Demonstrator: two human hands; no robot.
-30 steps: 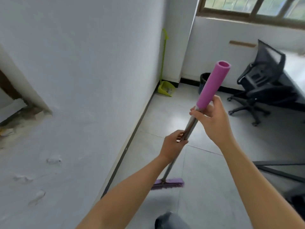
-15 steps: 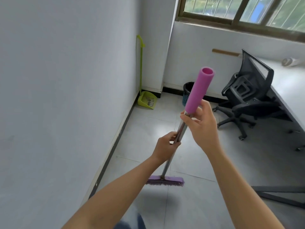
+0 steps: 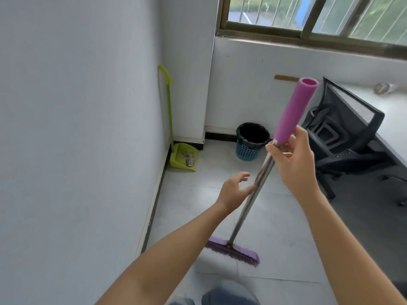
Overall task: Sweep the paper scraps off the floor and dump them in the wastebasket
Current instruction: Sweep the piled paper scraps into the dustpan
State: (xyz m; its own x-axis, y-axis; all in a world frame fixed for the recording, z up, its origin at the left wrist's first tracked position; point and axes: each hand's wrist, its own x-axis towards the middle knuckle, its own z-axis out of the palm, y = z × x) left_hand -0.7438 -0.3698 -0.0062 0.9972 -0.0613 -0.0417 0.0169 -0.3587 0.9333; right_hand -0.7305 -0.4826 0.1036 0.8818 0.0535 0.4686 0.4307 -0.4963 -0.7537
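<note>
A broom [image 3: 246,214] with a metal shaft, pink foam grip and purple bristle head stands tilted in front of me, its head on the grey tile floor. My right hand [image 3: 293,164] grips the shaft just below the pink grip. My left hand [image 3: 235,191] is off the shaft, fingers spread, just left of it. A green dustpan [image 3: 184,158] with a long handle leans in the corner, with paper scraps inside. A blue mesh wastebasket [image 3: 247,150] with a black liner stands by the far wall.
A white wall [image 3: 77,128] runs along the left. A black office chair [image 3: 348,137] sits at the right beside a white desk [image 3: 394,113]. A window is above the far wall.
My left hand has let go of the broom shaft and opened. I have come closer to the corner, so the dustpan and wastebasket look larger.
</note>
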